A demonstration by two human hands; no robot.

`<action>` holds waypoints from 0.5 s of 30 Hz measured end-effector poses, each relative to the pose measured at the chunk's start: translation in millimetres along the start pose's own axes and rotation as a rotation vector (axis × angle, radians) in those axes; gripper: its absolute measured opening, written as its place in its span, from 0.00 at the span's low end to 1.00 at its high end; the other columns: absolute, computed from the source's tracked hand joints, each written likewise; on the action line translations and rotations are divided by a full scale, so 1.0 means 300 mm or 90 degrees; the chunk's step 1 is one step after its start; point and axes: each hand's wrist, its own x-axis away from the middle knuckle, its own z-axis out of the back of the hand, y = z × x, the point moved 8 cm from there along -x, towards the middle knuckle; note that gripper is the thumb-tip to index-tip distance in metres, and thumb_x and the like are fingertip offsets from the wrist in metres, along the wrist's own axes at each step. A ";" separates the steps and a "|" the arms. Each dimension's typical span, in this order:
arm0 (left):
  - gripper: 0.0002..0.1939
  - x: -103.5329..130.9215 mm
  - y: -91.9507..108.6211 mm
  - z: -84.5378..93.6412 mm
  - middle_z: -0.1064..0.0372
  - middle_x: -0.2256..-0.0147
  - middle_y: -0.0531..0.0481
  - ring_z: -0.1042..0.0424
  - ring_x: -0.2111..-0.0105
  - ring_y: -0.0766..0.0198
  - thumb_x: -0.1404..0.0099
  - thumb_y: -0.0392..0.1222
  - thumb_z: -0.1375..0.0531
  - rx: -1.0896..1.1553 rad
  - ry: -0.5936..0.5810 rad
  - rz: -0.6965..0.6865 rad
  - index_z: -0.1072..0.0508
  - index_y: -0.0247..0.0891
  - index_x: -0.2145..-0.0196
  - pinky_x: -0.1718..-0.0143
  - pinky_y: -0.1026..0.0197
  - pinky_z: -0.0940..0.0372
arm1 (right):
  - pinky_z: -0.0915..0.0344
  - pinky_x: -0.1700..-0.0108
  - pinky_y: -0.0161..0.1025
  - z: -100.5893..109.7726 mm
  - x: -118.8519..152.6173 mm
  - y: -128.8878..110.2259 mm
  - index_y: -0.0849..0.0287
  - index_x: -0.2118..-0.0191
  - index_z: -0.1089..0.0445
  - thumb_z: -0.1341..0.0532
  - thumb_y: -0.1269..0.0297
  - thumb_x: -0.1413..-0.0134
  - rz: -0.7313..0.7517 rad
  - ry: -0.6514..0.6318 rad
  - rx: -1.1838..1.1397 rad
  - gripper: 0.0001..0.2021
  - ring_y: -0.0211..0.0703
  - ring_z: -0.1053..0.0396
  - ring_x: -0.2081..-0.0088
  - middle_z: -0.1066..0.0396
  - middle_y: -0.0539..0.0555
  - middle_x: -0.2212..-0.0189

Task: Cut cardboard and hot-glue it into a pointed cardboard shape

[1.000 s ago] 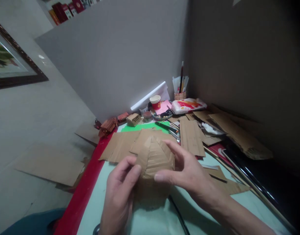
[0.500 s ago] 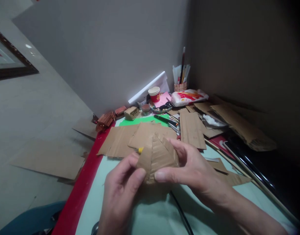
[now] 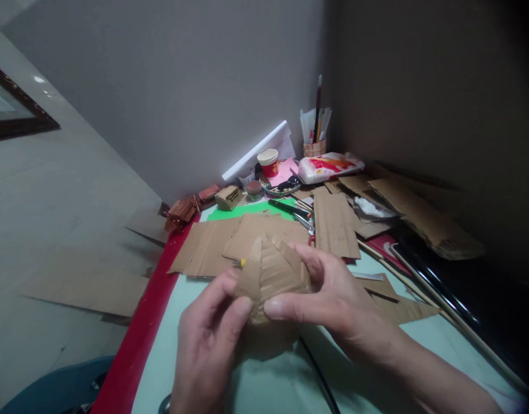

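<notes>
Between both hands is a small folded cardboard piece, peaked at the top with slanted strips meeting along creases. My left hand pinches its left lower edge, thumb in front and fingers behind. On the other side my right hand grips it, the thumb pressed on the front near the bottom and the fingers around the back. Below the piece more brown cardboard shows in shadow; whether it belongs to the same piece I cannot tell. Flat cardboard sheets lie just behind the hands, with a small yellow tip showing beside the piece.
A black-handled cutter and scissors lie behind the sheets. Further back stand a red paper cup and a pen holder. Cardboard scraps and a glossy black object line the right side. Red edging borders the table's left.
The view has shifted slightly, so most things sit a little further left and up. Both hands keep their hold on the cardboard piece, with little visible movement.
</notes>
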 end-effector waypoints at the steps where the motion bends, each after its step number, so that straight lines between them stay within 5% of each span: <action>1: 0.12 0.000 -0.001 0.001 0.30 0.73 0.53 0.34 0.72 0.65 0.37 0.46 0.33 -0.002 0.002 0.004 0.26 0.40 0.75 0.70 0.65 0.41 | 0.25 0.57 0.32 -0.001 -0.001 -0.001 0.57 0.53 0.24 0.25 0.73 0.55 -0.001 0.000 -0.003 0.21 0.46 0.21 0.58 0.20 0.51 0.60; 15: 0.12 -0.010 -0.012 -0.010 0.34 0.74 0.54 0.36 0.72 0.67 0.36 0.46 0.33 0.033 -0.020 0.023 0.26 0.39 0.74 0.70 0.66 0.43 | 0.26 0.56 0.34 0.006 -0.003 0.007 0.57 0.53 0.24 0.24 0.72 0.55 0.000 0.017 -0.005 0.21 0.44 0.23 0.59 0.20 0.52 0.60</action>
